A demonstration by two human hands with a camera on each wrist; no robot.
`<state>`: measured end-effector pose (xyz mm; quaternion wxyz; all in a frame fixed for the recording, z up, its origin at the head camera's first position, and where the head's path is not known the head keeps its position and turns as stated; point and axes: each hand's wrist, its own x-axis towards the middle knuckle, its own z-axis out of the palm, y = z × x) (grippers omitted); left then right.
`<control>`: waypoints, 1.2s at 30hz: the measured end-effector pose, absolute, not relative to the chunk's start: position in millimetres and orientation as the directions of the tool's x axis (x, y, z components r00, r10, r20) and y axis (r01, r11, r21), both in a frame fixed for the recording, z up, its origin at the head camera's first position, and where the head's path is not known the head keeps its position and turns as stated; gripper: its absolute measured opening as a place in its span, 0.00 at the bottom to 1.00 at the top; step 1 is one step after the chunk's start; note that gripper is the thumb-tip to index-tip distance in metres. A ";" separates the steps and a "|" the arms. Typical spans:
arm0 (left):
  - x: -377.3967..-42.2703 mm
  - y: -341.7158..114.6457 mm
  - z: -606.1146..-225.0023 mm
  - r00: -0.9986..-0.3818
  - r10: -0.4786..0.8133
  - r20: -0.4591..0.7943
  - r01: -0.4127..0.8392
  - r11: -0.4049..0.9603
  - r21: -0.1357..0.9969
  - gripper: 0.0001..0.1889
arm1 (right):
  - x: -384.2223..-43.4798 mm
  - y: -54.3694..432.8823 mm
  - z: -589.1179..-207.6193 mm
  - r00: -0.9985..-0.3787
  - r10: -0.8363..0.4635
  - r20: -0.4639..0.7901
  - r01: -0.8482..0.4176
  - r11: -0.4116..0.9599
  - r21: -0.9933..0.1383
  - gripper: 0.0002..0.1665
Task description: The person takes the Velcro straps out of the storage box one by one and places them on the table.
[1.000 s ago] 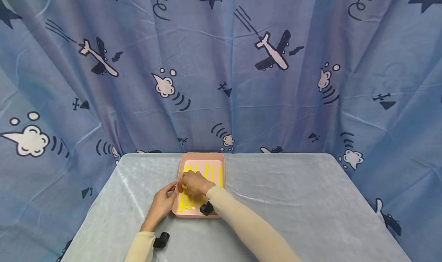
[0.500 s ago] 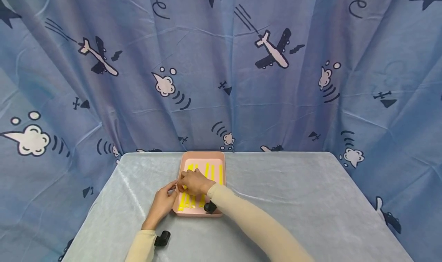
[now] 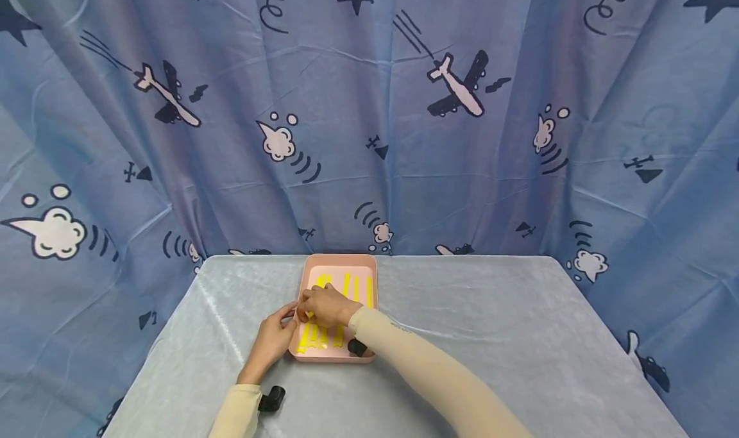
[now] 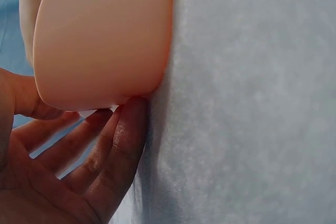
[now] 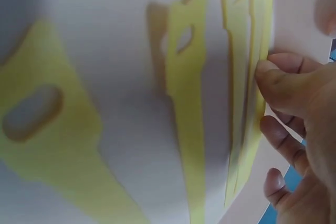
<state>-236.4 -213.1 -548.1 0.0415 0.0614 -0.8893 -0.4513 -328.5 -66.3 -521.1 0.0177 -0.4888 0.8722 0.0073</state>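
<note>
A shallow pink tray [image 3: 338, 260] holds several flat, yellow saw-shaped pieces [image 5: 190, 87] lying lengthwise, each with a handle hole at one end. My right hand [image 3: 328, 306] reaches over the tray's left half; its thumb and forefinger pinch the outer edge of the leftmost yellow saw [image 5: 257, 114], beside the side wall. Other fingers of that hand hang loose near the wall. My left hand [image 3: 273, 338] rests against the tray's left side, with fairly straight fingertips [image 4: 132, 114] on the outer wall and the thumb near the rim. Parts of the middle pieces are hidden under my right hand.
The tray stands on a table [image 3: 491, 335] covered in pale grey-blue cloth, left of the middle. Behind the table's far edge hangs a blue curtain [image 3: 346, 168] printed with planes. A black camera [image 3: 272, 399] sits on my left wrist.
My right wrist has turned slightly, moving its camera to the right. The upper end of the leftmost saw has shifted right toward its neighbours. My left hand stays at the tray's side.
</note>
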 end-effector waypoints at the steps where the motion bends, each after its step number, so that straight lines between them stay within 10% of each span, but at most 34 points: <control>1: -236.2 -213.1 -548.5 -0.989 -0.146 0.021 -0.069 0.587 0.807 0.25 | -328.7 -65.9 -521.7 -0.515 -0.857 -0.032 -0.857 0.515 0.001 0.06; 19: -235.1 -213.6 -549.4 -0.990 -0.139 0.010 -0.073 0.583 0.809 0.24 | -327.3 -65.0 -521.9 -0.371 -0.928 0.038 -0.922 0.373 0.107 0.03; 36: -236.1 -214.5 -548.0 -0.991 -0.130 0.014 -0.065 0.583 0.810 0.24 | -331.3 -60.2 -520.1 -0.393 -0.914 0.096 -0.897 0.404 0.179 0.07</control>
